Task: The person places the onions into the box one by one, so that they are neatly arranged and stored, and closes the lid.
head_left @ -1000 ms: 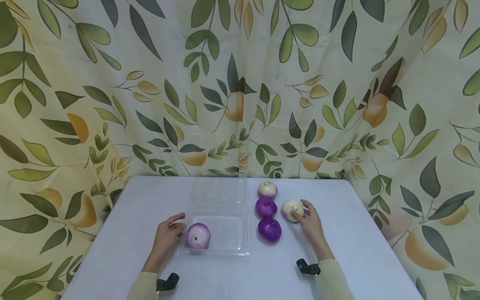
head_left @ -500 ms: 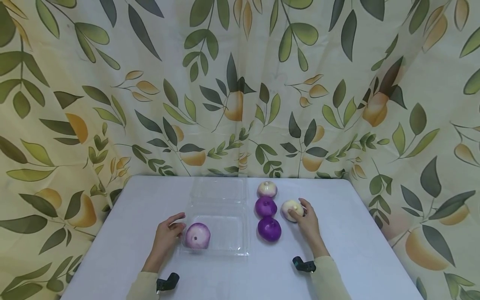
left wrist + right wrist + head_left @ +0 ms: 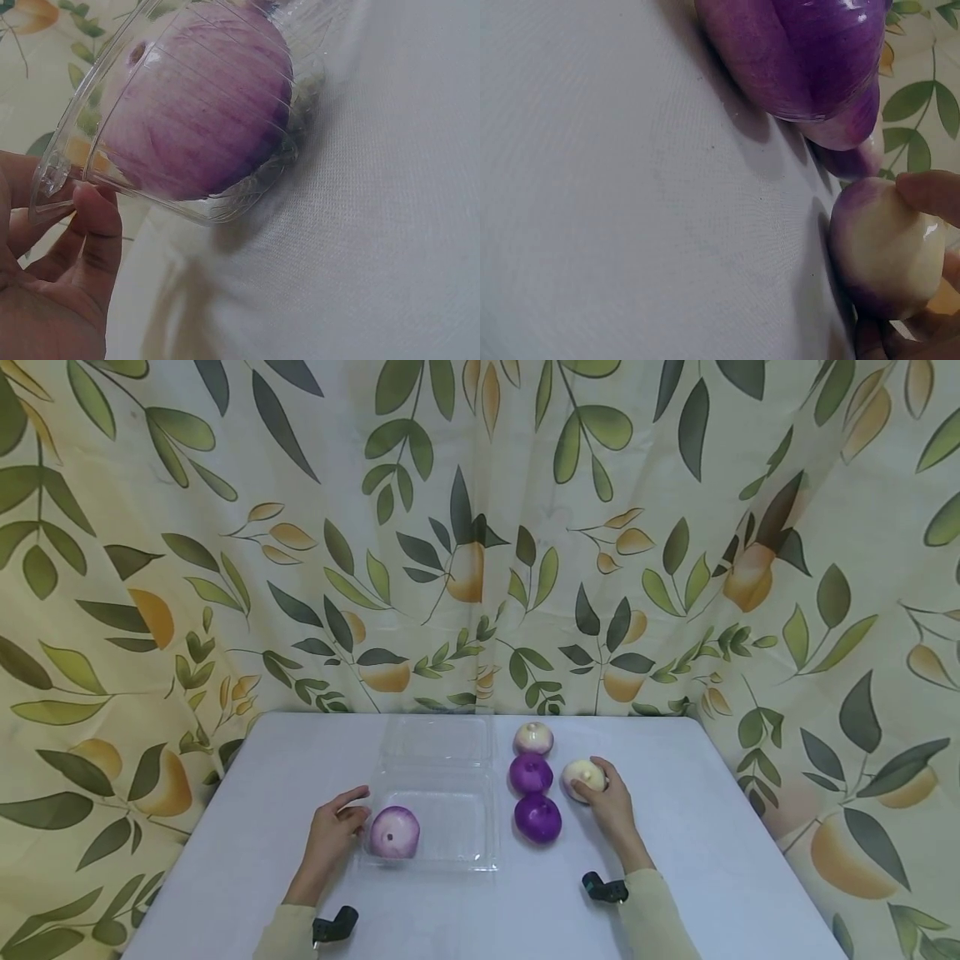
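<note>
A clear plastic clamshell container (image 3: 459, 827) lies opened out on the table, its lid (image 3: 438, 742) folded toward the back. Inside its near left corner sits a light purple onion (image 3: 395, 832), seen through the ribbed wall in the left wrist view. My left hand (image 3: 333, 833) pinches the container's left rim between thumb and fingertips. On the right, my right hand (image 3: 617, 810) grips a white onion (image 3: 581, 778) with a purple-tinged side, thumb over its near side and fingers around the far side. That onion is close over the tabletop in the right wrist view.
Between the container and my right hand stand three onions in a row: a pale one (image 3: 534, 738) at the back, a deep purple one (image 3: 531, 773), and another purple one (image 3: 537, 818) nearest me. A leaf-patterned curtain (image 3: 480, 568) hangs behind the white table (image 3: 525, 910).
The right hand and forearm have shifted slightly left, its fingers settling further around the white onion. The left hand and the container stay in place.
</note>
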A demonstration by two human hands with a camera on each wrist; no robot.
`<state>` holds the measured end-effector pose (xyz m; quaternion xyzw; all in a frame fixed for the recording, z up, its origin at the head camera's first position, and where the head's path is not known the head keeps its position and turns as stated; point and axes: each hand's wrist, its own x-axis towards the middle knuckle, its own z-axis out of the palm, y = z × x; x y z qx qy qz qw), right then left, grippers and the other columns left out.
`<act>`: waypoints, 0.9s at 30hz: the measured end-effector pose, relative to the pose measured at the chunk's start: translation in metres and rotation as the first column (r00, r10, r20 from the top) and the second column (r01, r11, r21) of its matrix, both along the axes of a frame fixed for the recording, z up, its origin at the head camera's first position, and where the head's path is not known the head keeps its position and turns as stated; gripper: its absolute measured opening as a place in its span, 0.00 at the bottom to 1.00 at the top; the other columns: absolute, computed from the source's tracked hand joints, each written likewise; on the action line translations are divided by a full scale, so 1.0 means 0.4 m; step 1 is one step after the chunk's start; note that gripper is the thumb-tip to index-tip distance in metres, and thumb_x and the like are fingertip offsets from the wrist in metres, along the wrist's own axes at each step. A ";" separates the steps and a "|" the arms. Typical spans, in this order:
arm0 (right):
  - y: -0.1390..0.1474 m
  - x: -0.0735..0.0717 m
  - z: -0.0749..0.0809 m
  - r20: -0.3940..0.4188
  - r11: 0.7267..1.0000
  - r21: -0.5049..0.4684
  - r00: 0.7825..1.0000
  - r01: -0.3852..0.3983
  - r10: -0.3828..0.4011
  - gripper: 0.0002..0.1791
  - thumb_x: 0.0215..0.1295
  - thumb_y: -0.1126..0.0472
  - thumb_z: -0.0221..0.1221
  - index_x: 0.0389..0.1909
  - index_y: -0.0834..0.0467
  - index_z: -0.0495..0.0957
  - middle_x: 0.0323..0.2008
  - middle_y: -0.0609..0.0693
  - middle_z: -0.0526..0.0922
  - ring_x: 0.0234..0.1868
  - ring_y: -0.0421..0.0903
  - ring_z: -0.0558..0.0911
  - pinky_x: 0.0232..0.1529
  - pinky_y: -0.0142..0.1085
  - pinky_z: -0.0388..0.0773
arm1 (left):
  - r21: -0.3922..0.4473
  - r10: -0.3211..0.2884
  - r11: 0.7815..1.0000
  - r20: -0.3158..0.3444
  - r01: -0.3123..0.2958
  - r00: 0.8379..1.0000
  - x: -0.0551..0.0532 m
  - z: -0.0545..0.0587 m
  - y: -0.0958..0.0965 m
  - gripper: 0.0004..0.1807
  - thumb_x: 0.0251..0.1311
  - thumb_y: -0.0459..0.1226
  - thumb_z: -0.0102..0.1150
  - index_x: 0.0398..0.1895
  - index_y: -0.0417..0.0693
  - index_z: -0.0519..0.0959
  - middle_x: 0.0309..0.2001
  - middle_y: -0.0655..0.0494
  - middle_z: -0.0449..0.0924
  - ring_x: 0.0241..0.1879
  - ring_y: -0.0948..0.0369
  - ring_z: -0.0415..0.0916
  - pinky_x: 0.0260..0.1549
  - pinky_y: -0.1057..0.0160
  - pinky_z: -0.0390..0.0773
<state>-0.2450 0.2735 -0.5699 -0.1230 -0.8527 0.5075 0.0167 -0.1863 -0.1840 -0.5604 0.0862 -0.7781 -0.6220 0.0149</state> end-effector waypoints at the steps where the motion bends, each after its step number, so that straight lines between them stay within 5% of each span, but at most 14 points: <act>1: 0.000 0.000 0.000 0.004 1.000 -0.003 1.000 0.001 -0.001 0.40 0.61 0.53 0.65 0.72 0.54 0.60 0.69 0.64 0.65 0.63 0.58 0.69 0.64 0.52 0.65 | -0.003 0.000 1.000 0.000 0.000 1.000 0.000 0.001 0.000 0.23 0.62 0.27 0.58 0.61 0.37 0.75 0.58 0.39 0.77 0.34 0.63 0.78 0.28 0.71 0.78; 13: -0.002 0.019 0.019 0.007 1.000 0.007 1.000 -0.001 0.001 0.39 0.61 0.55 0.65 0.72 0.55 0.60 0.69 0.64 0.65 0.64 0.59 0.69 0.63 0.51 0.67 | -0.004 -0.009 1.000 -0.008 0.009 1.000 0.001 -0.002 -0.001 0.23 0.62 0.26 0.58 0.62 0.36 0.75 0.58 0.39 0.77 0.34 0.63 0.78 0.28 0.71 0.78; 27: -0.012 0.049 0.085 -0.045 1.000 -0.008 0.999 0.016 -0.016 0.39 0.60 0.52 0.67 0.71 0.51 0.62 0.67 0.62 0.68 0.59 0.56 0.70 0.44 0.34 0.69 | -0.011 -0.012 1.000 0.002 0.012 1.000 0.002 0.001 -0.001 0.23 0.63 0.28 0.59 0.62 0.38 0.75 0.58 0.39 0.78 0.34 0.63 0.78 0.27 0.71 0.78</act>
